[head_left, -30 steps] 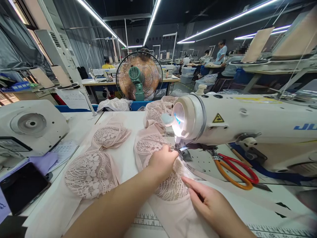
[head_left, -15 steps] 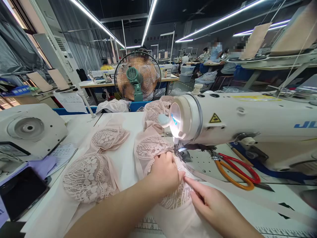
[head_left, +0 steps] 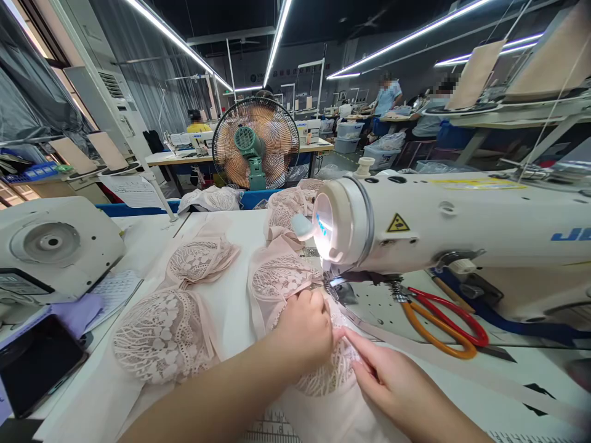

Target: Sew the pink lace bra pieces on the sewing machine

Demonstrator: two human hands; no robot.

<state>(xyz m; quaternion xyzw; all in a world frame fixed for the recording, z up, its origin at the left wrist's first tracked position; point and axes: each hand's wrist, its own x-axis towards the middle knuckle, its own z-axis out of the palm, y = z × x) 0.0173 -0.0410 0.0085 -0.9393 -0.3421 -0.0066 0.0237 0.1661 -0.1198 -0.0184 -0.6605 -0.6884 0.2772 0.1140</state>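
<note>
A pale pink lace bra (head_left: 282, 275) lies under the needle area of a white sewing machine (head_left: 415, 215), its lit head just above the cloth. My left hand (head_left: 305, 326) is closed on the bra's lace edge, fingers curled down close to the presser foot. Just in front of it, my right hand (head_left: 388, 375) pinches the same bra between thumb and forefinger, near the lower lace cup. The fingertips of both hands almost meet. A narrow pale strip (head_left: 443, 357) runs from the needle area off to the right.
Another pink lace bra (head_left: 161, 335) lies on the left. Orange-and-red-handled scissors (head_left: 443, 326) rest beside the machine bed. At far left are a phone (head_left: 39, 363) and a second machine (head_left: 55, 246). A green-motored fan (head_left: 253, 144) stands behind the table; co-workers sit and stand farther back.
The view has shifted slightly. Both hands keep their hold on the bra, with the left fingers a touch lower. In the background, a person in light blue has moved left.
</note>
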